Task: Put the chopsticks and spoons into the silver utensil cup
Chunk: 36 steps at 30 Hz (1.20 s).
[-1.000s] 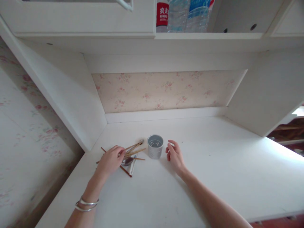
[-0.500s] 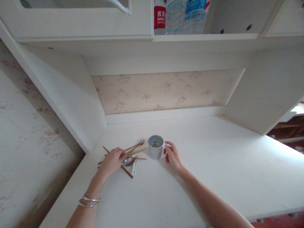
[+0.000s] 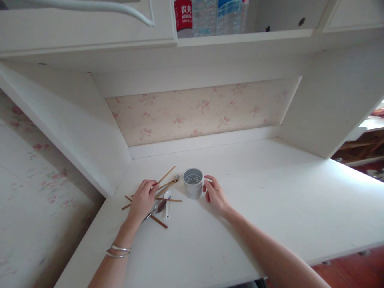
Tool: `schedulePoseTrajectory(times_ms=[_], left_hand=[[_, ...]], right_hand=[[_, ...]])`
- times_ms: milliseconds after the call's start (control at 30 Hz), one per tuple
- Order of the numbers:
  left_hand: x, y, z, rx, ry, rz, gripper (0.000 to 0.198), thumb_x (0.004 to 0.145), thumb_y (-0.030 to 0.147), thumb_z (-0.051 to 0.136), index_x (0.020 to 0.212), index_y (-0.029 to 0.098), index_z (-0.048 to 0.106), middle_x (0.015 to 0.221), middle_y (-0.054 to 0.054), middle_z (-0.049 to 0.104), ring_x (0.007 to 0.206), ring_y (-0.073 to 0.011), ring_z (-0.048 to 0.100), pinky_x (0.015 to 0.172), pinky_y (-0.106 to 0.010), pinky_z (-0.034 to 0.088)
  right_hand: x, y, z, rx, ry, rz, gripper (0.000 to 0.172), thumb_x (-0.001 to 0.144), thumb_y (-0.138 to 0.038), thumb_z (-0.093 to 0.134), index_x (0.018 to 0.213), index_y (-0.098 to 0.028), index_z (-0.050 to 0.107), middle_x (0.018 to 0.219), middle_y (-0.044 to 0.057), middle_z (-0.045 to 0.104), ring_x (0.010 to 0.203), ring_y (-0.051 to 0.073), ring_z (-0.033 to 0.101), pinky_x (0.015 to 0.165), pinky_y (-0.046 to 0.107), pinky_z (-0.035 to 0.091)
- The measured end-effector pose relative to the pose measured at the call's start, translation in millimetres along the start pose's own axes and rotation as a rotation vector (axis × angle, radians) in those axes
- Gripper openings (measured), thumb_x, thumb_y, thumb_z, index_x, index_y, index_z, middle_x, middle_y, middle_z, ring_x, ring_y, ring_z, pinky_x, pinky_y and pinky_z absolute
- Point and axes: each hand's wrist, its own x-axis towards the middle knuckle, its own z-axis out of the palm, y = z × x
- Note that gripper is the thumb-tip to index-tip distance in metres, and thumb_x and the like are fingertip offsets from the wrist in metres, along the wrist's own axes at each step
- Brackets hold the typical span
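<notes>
My left hand (image 3: 144, 199) is pinched on a light wooden chopstick (image 3: 167, 174), whose free end points up and to the right. Beneath and around that hand lies a loose pile of cutlery. It includes a dark brown chopstick (image 3: 159, 222), a metal spoon (image 3: 160, 206), a white ceramic spoon (image 3: 168, 206), another chopstick (image 3: 174, 200) and a smaller spoon (image 3: 176, 178) at the back. Right of the pile stands a grey cylindrical holder (image 3: 193, 185) with holes in its bottom, upright. My right hand (image 3: 215, 195) is beside its right wall, fingers loosely curled and apart; contact is unclear.
The white countertop (image 3: 270, 208) runs between side panels (image 3: 324, 96). Overhead is a cabinet shelf (image 3: 240, 36) with plastic bottles (image 3: 205, 16), and a cabinet door with a white handle (image 3: 120, 9) hangs at upper left.
My left hand has raised a chopstick from the pile and turned its end upward. The metal spoon has shifted slightly. My right hand stays beside the holder. The view has tilted.
</notes>
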Motion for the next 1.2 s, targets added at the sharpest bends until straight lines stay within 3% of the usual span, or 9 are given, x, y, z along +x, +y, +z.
schedulePoseTrajectory(times_ms=[300, 500, 633, 733, 933, 1067, 1200], left_hand=[[7, 21, -11.4, -0.031, 0.245, -0.102, 0.019, 0.09, 0.034, 0.044, 0.092, 0.017, 0.053, 0.093, -0.008, 0.058, 0.087, -0.0174, 0.057, 0.082, -0.031, 0.048], [52, 80, -24.2, -0.493, 0.431, -0.244, 0.031, 0.088, 0.041, 0.048, 0.106, 0.016, 0.052, 0.085, -0.004, 0.059, 0.075, -0.013, 0.059, 0.068, -0.025, 0.05], [90, 114, -13.8, -0.742, 0.304, -0.156, 0.032, 0.088, 0.042, 0.048, 0.105, 0.016, 0.053, 0.082, -0.003, 0.06, 0.067, -0.0103, 0.057, 0.064, -0.022, 0.049], [103, 118, 9.2, -0.699, 0.155, -0.16, 0.032, 0.088, 0.044, 0.047, 0.103, 0.017, 0.056, 0.086, -0.004, 0.064, 0.07, -0.012, 0.059, 0.065, -0.024, 0.049], [95, 102, 53.6, -0.446, -0.047, -0.193, 0.031, 0.087, 0.043, 0.046, 0.094, 0.018, 0.063, 0.089, -0.006, 0.07, 0.082, -0.0176, 0.064, 0.077, -0.03, 0.048], [84, 96, 64.6, -0.4, -0.115, -0.2, 0.033, 0.087, 0.043, 0.046, 0.096, 0.018, 0.065, 0.094, -0.006, 0.07, 0.085, -0.0185, 0.064, 0.079, -0.031, 0.048], [78, 94, 68.2, -0.384, -0.104, -0.193, 0.034, 0.086, 0.044, 0.047, 0.096, 0.018, 0.067, 0.096, -0.006, 0.07, 0.086, -0.018, 0.064, 0.081, -0.03, 0.049]], right_hand=[[-3, -3, 1, 0.006, 0.008, -0.013, 0.039, 0.086, -0.053, 0.045, 0.113, -0.024, 0.048, 0.068, -0.006, 0.053, 0.038, 0.007, 0.042, 0.036, 0.019, 0.03], [-3, 0, 2, 0.001, 0.014, -0.011, 0.038, 0.086, -0.053, 0.045, 0.111, -0.025, 0.048, 0.067, -0.006, 0.052, 0.037, 0.007, 0.041, 0.035, 0.019, 0.029], [-3, 0, 1, -0.016, 0.023, -0.013, 0.037, 0.086, -0.053, 0.044, 0.111, -0.026, 0.048, 0.068, -0.006, 0.053, 0.038, 0.007, 0.041, 0.034, 0.019, 0.029], [-4, -2, 1, -0.004, 0.012, -0.011, 0.037, 0.085, -0.053, 0.044, 0.11, -0.025, 0.049, 0.068, -0.006, 0.053, 0.038, 0.007, 0.042, 0.034, 0.019, 0.029], [-1, -1, 0, -0.014, -0.019, -0.007, 0.038, 0.085, -0.053, 0.045, 0.11, -0.025, 0.049, 0.069, -0.005, 0.053, 0.037, 0.006, 0.042, 0.034, 0.019, 0.029], [0, -1, -1, -0.025, -0.04, -0.002, 0.036, 0.086, -0.052, 0.043, 0.106, -0.024, 0.053, 0.069, -0.004, 0.053, 0.038, 0.006, 0.043, 0.035, 0.019, 0.03], [0, -2, 0, -0.019, -0.028, -0.001, 0.036, 0.085, -0.052, 0.044, 0.102, -0.023, 0.056, 0.069, -0.004, 0.053, 0.038, 0.007, 0.042, 0.035, 0.02, 0.03]])
